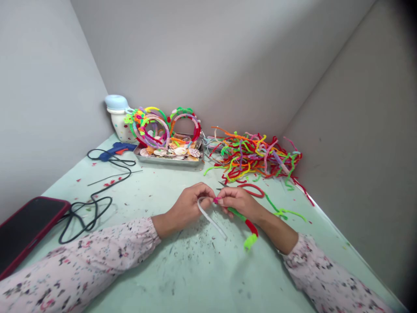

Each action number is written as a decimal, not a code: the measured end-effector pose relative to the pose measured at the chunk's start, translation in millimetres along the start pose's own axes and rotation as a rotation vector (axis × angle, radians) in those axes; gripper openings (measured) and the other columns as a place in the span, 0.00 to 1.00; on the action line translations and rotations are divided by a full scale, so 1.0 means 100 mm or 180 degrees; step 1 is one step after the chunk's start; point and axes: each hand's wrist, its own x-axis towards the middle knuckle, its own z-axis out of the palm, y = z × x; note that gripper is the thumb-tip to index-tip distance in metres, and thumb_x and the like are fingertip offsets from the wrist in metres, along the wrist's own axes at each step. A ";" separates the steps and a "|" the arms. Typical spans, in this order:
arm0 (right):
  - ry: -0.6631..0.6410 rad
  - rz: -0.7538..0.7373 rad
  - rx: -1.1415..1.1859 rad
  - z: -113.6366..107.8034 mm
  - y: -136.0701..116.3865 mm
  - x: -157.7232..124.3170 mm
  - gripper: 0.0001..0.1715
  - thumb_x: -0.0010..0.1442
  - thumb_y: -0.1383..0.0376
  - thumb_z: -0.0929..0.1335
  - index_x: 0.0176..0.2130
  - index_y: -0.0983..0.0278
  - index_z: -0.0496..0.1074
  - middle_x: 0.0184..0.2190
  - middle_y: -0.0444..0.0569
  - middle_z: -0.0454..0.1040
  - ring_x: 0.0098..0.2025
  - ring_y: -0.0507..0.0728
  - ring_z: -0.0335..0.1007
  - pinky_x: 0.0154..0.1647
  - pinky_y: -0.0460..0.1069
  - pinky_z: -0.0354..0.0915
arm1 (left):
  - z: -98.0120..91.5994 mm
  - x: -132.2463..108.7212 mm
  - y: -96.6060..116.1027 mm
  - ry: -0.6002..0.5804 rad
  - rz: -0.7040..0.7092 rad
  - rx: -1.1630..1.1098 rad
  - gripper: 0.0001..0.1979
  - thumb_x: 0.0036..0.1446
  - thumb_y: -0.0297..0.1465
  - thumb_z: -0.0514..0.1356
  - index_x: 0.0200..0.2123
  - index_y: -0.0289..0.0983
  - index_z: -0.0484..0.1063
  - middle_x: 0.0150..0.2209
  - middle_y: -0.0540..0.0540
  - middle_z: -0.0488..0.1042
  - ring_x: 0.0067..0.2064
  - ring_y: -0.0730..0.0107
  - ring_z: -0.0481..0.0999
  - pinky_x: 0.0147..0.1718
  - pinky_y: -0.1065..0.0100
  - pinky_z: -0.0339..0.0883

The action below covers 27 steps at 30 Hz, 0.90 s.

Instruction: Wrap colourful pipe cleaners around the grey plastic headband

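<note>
My left hand (190, 204) is closed, its thumb and fingers pinching a thin white headband (211, 221) near the top of its curve. The bare white end bends down toward me. My right hand (241, 202) is closed too, pinching a short pink pipe cleaner piece (215, 200) at the band, its fingertips close to the left ones. Below the right palm emerges the band's other end, wrapped in green and red pipe cleaner (250, 227) with a lime-green tip. Scissors (252, 190) with red handles lie just behind my right hand, partly hidden by it.
A metal tray (169, 161) holds shells and several colourful headbands (156, 128). Loose pipe cleaners (260, 156) are heaped at the back right. A white bottle (120, 124), a blue glue gun (115, 151), its black cord (94, 198) and a phone (31, 230) are on the left.
</note>
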 end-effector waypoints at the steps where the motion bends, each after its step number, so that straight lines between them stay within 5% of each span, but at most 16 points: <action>1: -0.0030 0.0003 0.0021 -0.01 0.01 0.00 0.06 0.52 0.64 0.67 0.28 0.67 0.68 0.18 0.41 0.67 0.17 0.47 0.60 0.18 0.43 0.58 | 0.00 0.00 0.00 -0.0022 -0.0005 0.0011 0.07 0.52 0.25 0.53 0.32 0.34 0.71 0.30 0.49 0.71 0.32 0.73 0.68 0.32 0.72 0.61; 19: -0.0292 0.0157 0.0125 -0.05 -0.04 -0.02 0.05 0.50 0.66 0.67 0.29 0.67 0.69 0.17 0.41 0.67 0.17 0.47 0.60 0.18 0.43 0.57 | -0.03 0.00 0.02 -0.0271 0.0569 0.0477 0.07 0.57 0.26 0.53 0.33 0.34 0.71 0.31 0.49 0.69 0.33 0.74 0.67 0.33 0.72 0.58; 27: 0.0030 -0.0083 -0.0303 0.00 -0.01 -0.02 0.04 0.53 0.66 0.65 0.30 0.65 0.67 0.19 0.40 0.66 0.18 0.48 0.60 0.20 0.43 0.57 | -0.01 0.01 0.01 -0.0220 0.0117 0.0151 0.06 0.56 0.27 0.52 0.35 0.34 0.69 0.32 0.49 0.70 0.34 0.73 0.67 0.33 0.72 0.60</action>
